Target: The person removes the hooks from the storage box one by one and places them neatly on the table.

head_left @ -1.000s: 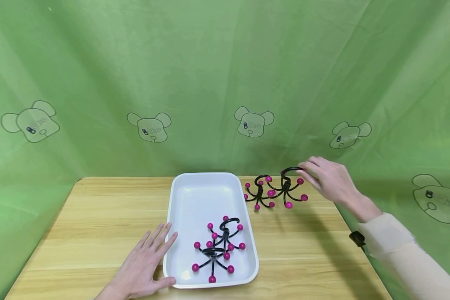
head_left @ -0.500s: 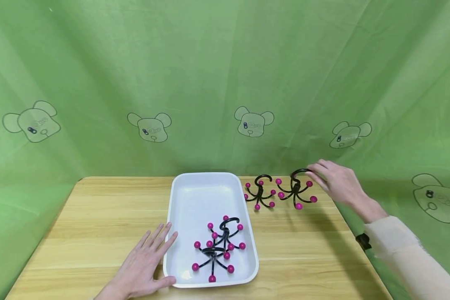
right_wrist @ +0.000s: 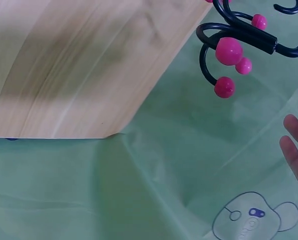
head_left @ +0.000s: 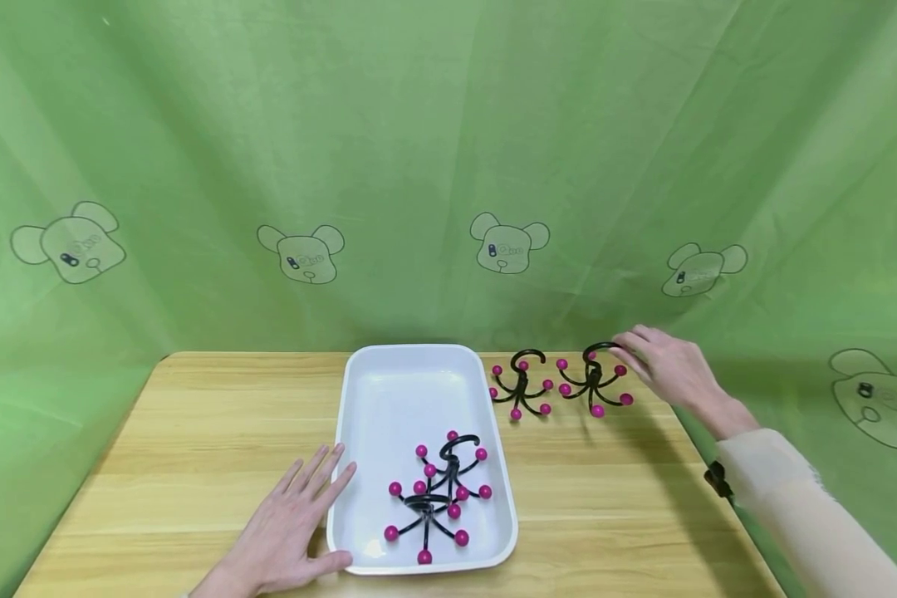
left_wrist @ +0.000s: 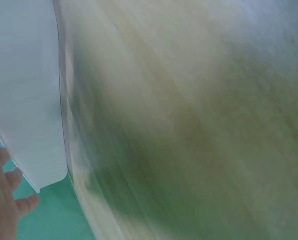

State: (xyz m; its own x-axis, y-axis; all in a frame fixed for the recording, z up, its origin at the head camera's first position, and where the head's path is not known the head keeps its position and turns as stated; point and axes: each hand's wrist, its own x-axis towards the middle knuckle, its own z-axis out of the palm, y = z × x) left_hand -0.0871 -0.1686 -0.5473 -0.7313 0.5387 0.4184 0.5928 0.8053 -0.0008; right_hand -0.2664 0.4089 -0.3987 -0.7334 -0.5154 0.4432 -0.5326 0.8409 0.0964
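At the back right my right hand (head_left: 661,370) pinches the curved top of a black multi-arm hanging hook (head_left: 594,378) tipped with pink balls. In the right wrist view that hook (right_wrist: 251,39) shows upside down near the fingers (right_wrist: 295,132). Just left of it stands a matching hook (head_left: 522,384), beside the tray's far right corner. My left hand (head_left: 287,519) spreads its fingers along the left rim of a white tray (head_left: 389,407). Inside the tray's near half, two more such hooks overlap, a front one (head_left: 427,513) and a rear one (head_left: 453,467).
The light wooden table (head_left: 217,432) ends at a back edge against a green curtain (head_left: 404,166) with printed bear heads. More curtain hangs at both sides. A small black device (head_left: 718,480) shows by the right sleeve (head_left: 770,465).
My right hand has carried its hook a short way right and slightly down, apart from the standing hook it overlapped before. The left hand and tray stay in place.
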